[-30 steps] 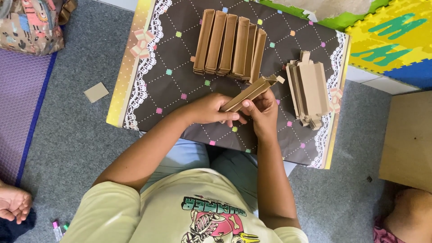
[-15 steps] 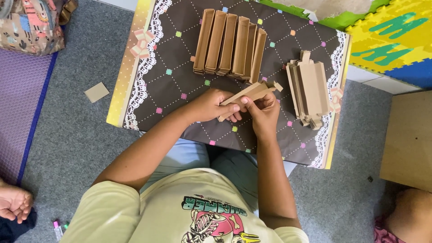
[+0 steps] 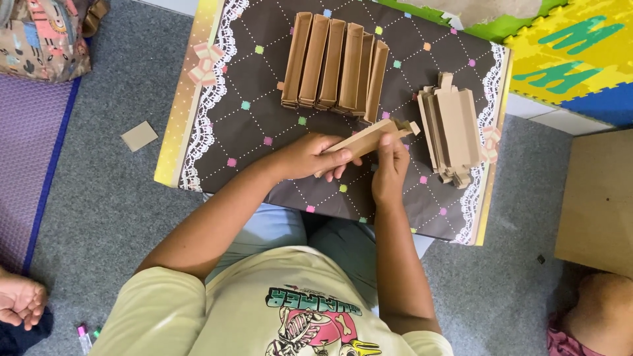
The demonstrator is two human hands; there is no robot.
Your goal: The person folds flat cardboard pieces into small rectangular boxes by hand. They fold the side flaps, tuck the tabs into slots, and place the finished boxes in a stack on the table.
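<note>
1. Fingers of the left hand (image 3: pixel 310 157) are curled around the lower end of a long folded cardboard piece (image 3: pixel 364 139), with the thumb lying along its top face; the fingers are close together, not spread.
2. Fingers of the right hand (image 3: pixel 390 169) are pressed together and pinch the same cardboard piece from the side, near its middle, so both hands grip one piece.
3. That cardboard piece is brown, narrow and tilted: its lower end points to about 8 o'clock and its upper end, with small open flaps, points to about 2 o'clock. It is held just above the low table (image 3: pixel 264 99), near the centre of the dark patterned top.
4. At 12 o'clock from the held piece, a row of folded cardboard pieces (image 3: pixel 333 62) stands side by side on the table; the nearest one is just beside the tip of the held piece.
5. At 3 o'clock, a stack of flat cardboard blanks (image 3: pixel 453 128) lies near the right edge of the table.
6. At 9 o'clock, well apart, a small cardboard square (image 3: pixel 139 136) lies on the grey carpet (image 3: pixel 99 211).
7. At 8 o'clock, far away in the corner, another person's hand (image 3: pixel 21 302) rests on the floor.
</note>
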